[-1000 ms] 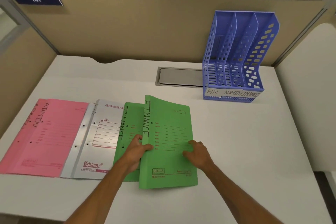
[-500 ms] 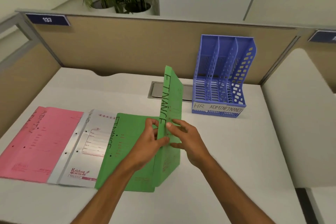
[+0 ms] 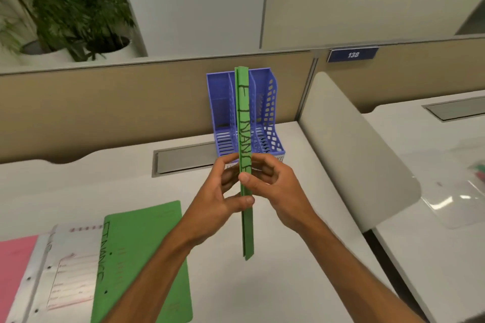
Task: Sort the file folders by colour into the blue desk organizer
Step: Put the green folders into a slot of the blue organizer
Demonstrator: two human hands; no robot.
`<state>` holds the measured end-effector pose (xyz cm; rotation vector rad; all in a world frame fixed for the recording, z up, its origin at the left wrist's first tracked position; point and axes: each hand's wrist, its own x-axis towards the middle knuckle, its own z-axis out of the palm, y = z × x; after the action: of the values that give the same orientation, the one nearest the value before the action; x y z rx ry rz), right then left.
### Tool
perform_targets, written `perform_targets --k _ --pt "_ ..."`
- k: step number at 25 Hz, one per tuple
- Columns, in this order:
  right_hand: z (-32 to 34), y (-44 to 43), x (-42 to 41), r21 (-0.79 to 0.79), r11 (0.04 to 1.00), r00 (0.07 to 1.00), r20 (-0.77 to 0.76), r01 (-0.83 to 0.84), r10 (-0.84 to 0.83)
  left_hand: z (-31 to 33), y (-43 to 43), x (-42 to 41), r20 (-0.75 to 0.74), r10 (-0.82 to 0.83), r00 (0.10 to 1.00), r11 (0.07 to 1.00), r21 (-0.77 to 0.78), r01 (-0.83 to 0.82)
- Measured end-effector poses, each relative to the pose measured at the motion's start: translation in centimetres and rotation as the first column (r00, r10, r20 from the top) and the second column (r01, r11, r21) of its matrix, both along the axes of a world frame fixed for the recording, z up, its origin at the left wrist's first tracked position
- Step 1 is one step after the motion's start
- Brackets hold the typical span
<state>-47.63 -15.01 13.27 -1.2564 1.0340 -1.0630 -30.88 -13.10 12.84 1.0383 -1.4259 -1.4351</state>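
**Green folder held upright, edge-on, in front of organizer**

Both hands hold one green FINANCE folder point(image 3: 245, 165) vertical in the air above the desk point(image 3: 301, 257), spine edge facing the camera, lettering readable down the edge. Left hand point(image 3: 223, 191) grip: thumb and fingers pinching the folder's left face around mid-height. Right hand point(image 3: 275, 186) grip: fingers curled onto the right face, thumb pressed on the near edge, also pinching it. Folder's top overlaps the middle of the blue desk organizer point(image 3: 223, 102) in view; cannot tell if it touches it, and the lower end is clear of the desk.

Organizer stands at the back of the desk against the partition point(image 3: 105, 107), three upright slots, label strip at the base mostly hidden by the hands.

Lower left on the desk, flat: second green folder point(image 3: 147, 257) marked FINANCE, overlapping a white folder point(image 3: 70, 270), then a pink folder point(image 3: 15, 270) at the frame edge. Potted plants point(image 3: 65, 8) behind the partition.
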Motion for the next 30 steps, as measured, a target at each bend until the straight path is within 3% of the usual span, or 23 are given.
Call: perform_targets --k 5,9,14,22,30 --pt "1.4 -4.2 -5.5 -0.135 0.99 0.993 -0.121 -0.035 0.019 0.6 -4.7 -5.7 0.079 0.023 0.997 0.999 -0.048 -0.019" --pt "1.6 -8.8 -9.2 -0.206 0.976 0.99 -0.13 -0.074 0.048 1.0 -9.1 -9.7 0.154 0.083 0.985 0.992 -0.105 -0.067" --pt "1.4 -14.8 -11.8 -0.299 0.95 0.961 -0.276 -0.092 0.006 1.0 -14.8 -13.5 0.297 0.205 0.932 0.968 -0.205 -0.148" --pt "0.1 -21.7 -12.8 -0.285 0.944 0.931 -0.362 -0.164 0.053 -2.0 -21.4 -14.4 0.428 0.296 0.854 0.944 -0.27 -0.191" --pt "-2.5 -25.0 -11.4 -0.281 0.95 0.917 -0.398 -0.135 0.012 -5.4 -25.1 -13.8 0.483 0.375 0.792 0.919 -0.306 -0.248"
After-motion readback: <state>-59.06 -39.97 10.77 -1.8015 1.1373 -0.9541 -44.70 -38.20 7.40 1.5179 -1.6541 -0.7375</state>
